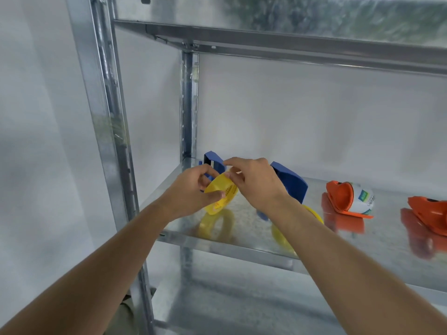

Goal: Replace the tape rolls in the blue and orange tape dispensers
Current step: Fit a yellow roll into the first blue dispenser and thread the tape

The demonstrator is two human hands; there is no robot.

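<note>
My left hand (193,192) grips a yellow tape roll (221,195) just above the metal shelf (242,240). The fingertips of my right hand (254,182) pinch the roll's upper edge. Behind the hands stands a blue tape dispenser (214,164), partly hidden. A second blue dispenser (290,181) sits behind my right wrist. Another yellow tape roll (315,213) peeks out from under my right forearm. To the right lies an orange dispenser (341,197) with a white-labelled roll (364,198) in it. At the frame's right edge a second orange dispenser (429,213) is cut off.
The galvanised shelf is shiny and mirrors the objects on it. An upper shelf (290,42) overhangs close above. Steel uprights (108,117) stand at the left, with a white wall behind. A lower shelf (229,298) lies below.
</note>
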